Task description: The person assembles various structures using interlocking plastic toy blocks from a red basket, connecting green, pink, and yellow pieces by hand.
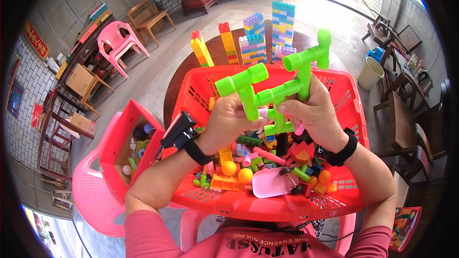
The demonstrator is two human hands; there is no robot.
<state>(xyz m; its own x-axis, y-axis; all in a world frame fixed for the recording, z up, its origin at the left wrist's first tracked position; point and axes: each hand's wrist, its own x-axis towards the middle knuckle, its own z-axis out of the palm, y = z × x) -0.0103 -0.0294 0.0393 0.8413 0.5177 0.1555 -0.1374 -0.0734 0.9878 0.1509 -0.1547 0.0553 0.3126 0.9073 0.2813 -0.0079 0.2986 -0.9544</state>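
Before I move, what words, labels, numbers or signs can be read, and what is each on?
I'll place the text without copying it:
Pink-red shirt: large dark lettering, upside down in this view.
Red wall banner: gold characters.
Colourful printed box, lower right: any lettering is too small to read.
Green pipe pieces in the fingers: none that I can make out.

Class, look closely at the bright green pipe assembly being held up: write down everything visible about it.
The bright green pipe assembly looks like smooth, glossy plastic: short tubes and T-shaped joints branch in a stepped form, rising toward the picture's right. Its top-right end is blurred. The left grip holds its left part, the right grip its right, above the red basket; some joints are hidden.
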